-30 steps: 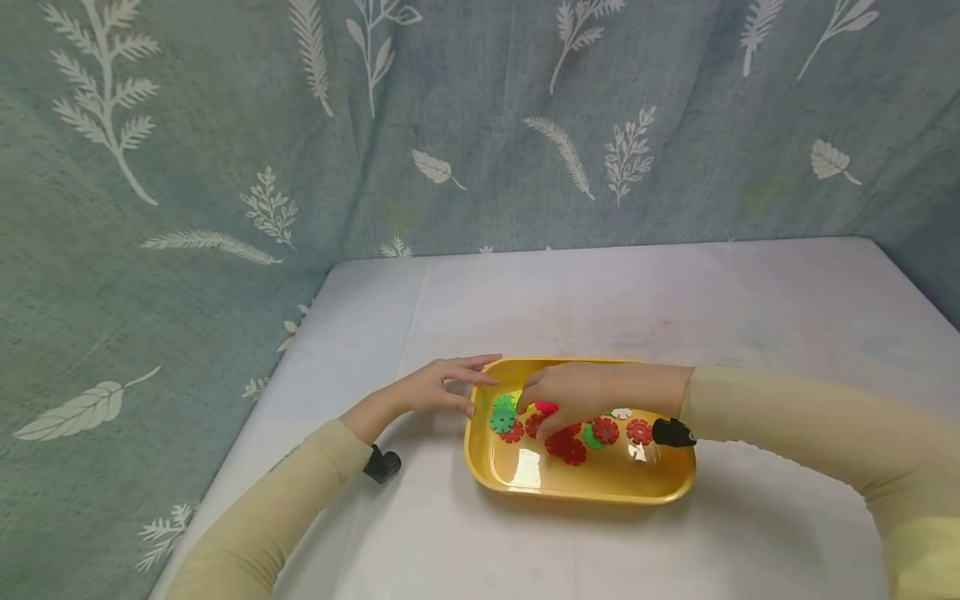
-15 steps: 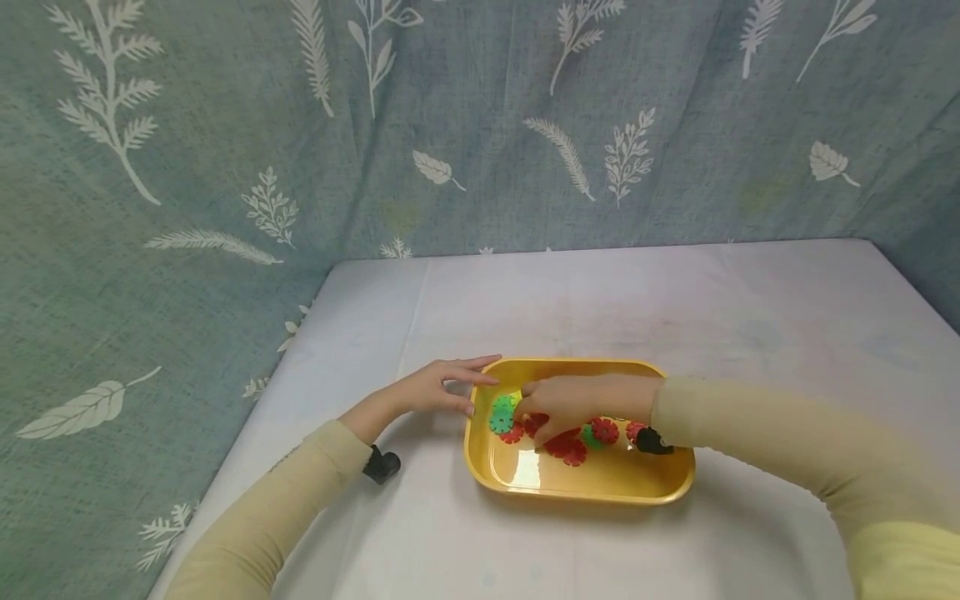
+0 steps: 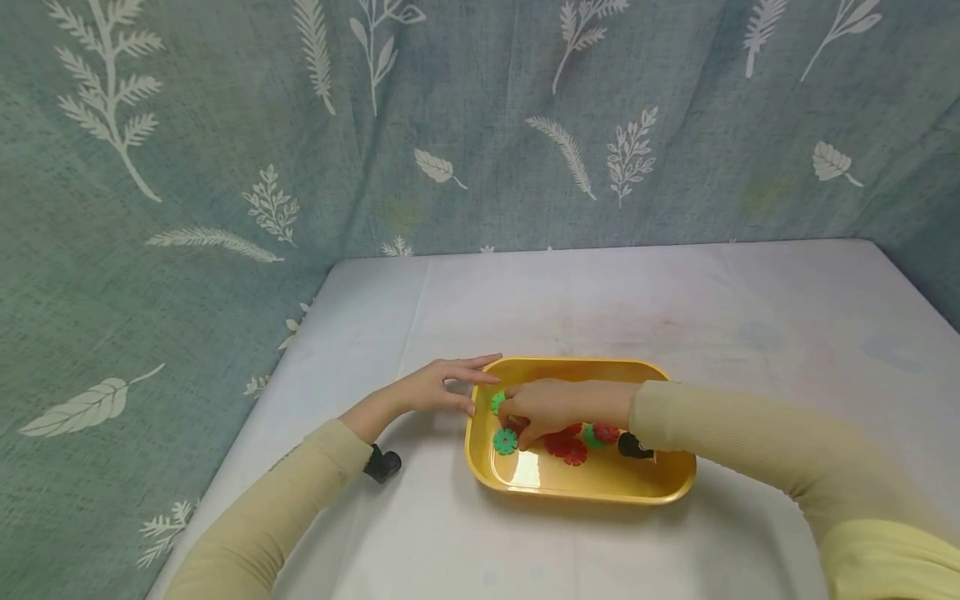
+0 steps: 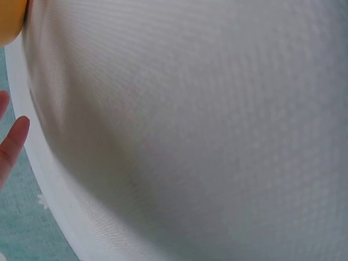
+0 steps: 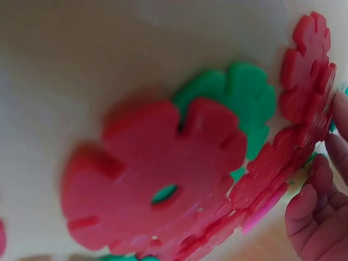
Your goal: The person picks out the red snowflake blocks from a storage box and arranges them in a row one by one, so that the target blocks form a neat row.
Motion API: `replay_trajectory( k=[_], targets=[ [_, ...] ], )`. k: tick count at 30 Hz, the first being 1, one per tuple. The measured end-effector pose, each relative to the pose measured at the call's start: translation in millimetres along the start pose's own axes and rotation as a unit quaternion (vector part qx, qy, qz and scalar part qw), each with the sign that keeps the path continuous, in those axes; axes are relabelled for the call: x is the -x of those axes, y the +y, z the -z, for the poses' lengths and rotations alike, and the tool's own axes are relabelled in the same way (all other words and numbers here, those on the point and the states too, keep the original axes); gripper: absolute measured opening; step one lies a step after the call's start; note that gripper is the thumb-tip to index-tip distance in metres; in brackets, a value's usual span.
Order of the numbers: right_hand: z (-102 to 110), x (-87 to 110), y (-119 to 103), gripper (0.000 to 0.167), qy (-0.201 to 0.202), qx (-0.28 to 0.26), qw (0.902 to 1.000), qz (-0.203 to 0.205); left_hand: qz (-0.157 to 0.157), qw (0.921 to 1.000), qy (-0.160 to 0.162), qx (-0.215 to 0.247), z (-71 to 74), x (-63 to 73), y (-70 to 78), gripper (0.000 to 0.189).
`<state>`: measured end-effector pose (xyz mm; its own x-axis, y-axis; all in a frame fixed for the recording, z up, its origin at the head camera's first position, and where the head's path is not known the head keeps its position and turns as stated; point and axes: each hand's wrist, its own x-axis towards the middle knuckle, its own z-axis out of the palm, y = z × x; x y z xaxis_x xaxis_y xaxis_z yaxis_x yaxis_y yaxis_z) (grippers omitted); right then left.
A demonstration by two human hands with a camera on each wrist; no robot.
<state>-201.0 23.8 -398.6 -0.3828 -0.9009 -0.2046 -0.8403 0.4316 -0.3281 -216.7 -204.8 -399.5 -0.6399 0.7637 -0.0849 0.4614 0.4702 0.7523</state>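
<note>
Inside a yellow tray lie red, green and pink interlocking plastic discs with slotted, petal-like edges. My right hand reaches down into the tray's left half, fingers bent among the discs. A green disc lies right at its fingertips, and another green disc shows partly behind the hand. In the right wrist view, curled fingers are beside a row of overlapping red discs; I cannot tell whether they pinch one. My left hand rests at the tray's left rim, fingers extended and holding nothing.
A white cloth covers the table, and the tray sits near its middle. Grey-green leaf-patterned fabric hangs behind and at the left. A small black device is on the left wrist, another on the right.
My right hand has moved left and lower in the tray, over the green discs. One green disc has shifted toward the front. The left hand and the tray stay in place.
</note>
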Motion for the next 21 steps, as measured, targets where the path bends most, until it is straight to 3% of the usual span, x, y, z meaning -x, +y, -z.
replay_trajectory(
  k=[8,17,21],
  targets=[
    [-0.6,-1.7,-6.5,0.025,-0.001,-0.006,0.9999,0.012,-0.011,0.9999,-0.001,0.003,0.6,0.5,1.0,0.053],
    [1.2,1.7,-8.3,0.02,-0.015,0.004,0.9999,-0.002,-0.008,1.0,-0.002,-0.003,1.2,0.3,2.0,0.051],
    [1.3,2.6,-5.8,0.011,-0.011,-0.028,0.9995,0.009,0.001,1.0,-0.001,0.0,0.0,1.1,0.7,0.051]
  ],
)
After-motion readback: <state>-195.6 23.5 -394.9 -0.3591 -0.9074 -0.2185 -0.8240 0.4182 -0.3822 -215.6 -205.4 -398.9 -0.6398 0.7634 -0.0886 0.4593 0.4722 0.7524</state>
